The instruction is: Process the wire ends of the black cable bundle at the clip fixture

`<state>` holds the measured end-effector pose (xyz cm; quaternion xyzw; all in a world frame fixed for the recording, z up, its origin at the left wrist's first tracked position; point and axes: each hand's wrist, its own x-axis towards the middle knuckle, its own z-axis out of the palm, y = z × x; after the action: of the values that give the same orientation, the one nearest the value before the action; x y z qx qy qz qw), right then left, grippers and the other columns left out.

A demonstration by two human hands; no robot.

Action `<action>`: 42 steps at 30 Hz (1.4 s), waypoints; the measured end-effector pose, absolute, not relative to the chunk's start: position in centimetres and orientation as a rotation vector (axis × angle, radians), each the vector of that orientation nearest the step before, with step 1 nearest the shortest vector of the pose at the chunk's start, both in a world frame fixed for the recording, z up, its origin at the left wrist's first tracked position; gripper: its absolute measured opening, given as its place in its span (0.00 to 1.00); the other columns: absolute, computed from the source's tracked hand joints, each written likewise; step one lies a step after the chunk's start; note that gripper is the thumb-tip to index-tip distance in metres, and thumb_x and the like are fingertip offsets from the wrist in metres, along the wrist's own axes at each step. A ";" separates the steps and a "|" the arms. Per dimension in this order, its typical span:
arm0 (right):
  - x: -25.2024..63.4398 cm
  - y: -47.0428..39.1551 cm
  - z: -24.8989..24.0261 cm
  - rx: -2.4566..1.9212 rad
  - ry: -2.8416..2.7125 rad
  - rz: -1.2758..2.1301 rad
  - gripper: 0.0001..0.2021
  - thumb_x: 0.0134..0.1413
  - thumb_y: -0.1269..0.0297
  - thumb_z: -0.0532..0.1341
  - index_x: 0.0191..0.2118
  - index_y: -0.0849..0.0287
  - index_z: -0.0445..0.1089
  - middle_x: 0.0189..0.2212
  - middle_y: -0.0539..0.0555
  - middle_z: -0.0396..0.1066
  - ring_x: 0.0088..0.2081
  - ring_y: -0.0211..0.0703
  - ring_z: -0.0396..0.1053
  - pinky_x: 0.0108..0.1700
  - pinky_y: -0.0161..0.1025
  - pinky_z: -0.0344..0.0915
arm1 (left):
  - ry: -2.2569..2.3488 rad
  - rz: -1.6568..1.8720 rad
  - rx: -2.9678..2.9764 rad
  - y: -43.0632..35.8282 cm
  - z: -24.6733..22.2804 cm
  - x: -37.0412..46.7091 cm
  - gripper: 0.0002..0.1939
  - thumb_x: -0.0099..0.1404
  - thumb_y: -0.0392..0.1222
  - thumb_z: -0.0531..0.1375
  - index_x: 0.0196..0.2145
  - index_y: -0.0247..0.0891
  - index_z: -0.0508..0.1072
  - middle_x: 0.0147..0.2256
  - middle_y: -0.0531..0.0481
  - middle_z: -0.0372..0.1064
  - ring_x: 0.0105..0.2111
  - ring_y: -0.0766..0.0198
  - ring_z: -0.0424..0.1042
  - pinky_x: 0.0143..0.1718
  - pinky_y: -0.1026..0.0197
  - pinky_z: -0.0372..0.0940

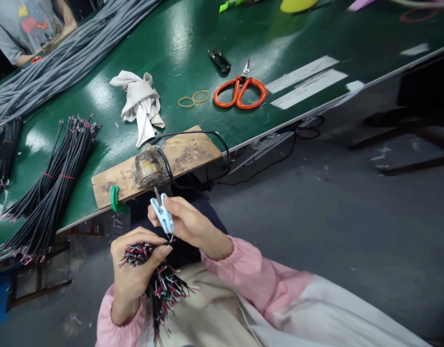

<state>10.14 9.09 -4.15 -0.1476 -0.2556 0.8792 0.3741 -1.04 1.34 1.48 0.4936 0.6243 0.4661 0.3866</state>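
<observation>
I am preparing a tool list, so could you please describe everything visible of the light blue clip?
The light blue clip resembles a clothes-peg, apparently plastic, with two arms and a gap between them. It stands tilted, held between the thumb and fingers of the right hand, just above the left hand. A dark, narrow metal tip shows at its upper end; whether they touch is unclear.

The wearer shows one left hand (132, 264) and one right hand (190, 222). Present are one peg (164, 216), one board (195, 148), one clamp (115, 197), one cloth (138, 94), one black tool (219, 61) and one pair of scissors (241, 81). Rubber bands (193, 100) number two; long white strips (308, 89), two. Black bundles (58, 202) on the table (193, 43) number at least three. Wires (137, 253) exceed counting.
</observation>
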 end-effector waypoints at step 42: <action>14.7 4.9 -4.3 -0.675 -1.308 1.483 0.19 0.64 0.50 0.57 0.30 0.59 0.76 0.22 0.53 0.69 0.27 0.40 0.65 0.31 0.39 0.64 | 1.567 1.085 1.195 -1.0 -0.8 0.1 0.12 0.62 0.43 0.65 0.23 0.37 0.78 0.17 0.52 0.71 0.16 0.68 0.68 0.20 0.66 0.64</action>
<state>14.68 4.89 -4.34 -0.2793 -0.5415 0.6137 0.5022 0.06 -1.04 -0.77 0.4791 0.6285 0.4352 0.4314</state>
